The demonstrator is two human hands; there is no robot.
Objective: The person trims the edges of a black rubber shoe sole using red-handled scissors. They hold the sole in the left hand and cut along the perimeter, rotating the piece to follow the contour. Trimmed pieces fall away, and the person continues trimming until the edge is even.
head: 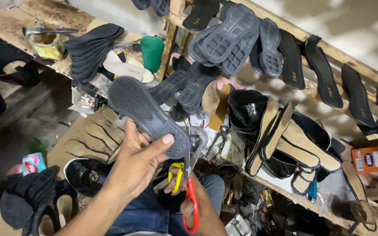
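My left hand (137,162) grips a dark grey rubber shoe sole (147,114), tread side up, thumb pressed on its heel end. My right hand (197,209), low in the picture, holds scissors with red and yellow handles (188,192); the blades point up and meet the heel edge of the sole. Both hands hover above my lap in blue jeans.
A wooden rack (342,57) carries several black soles and insoles. A stack of black soles (90,48) and a green cup (152,52) sit on the bench. Glossy black sandals with tan insoles (281,144) lie right. An orange box (376,160) is at far right.
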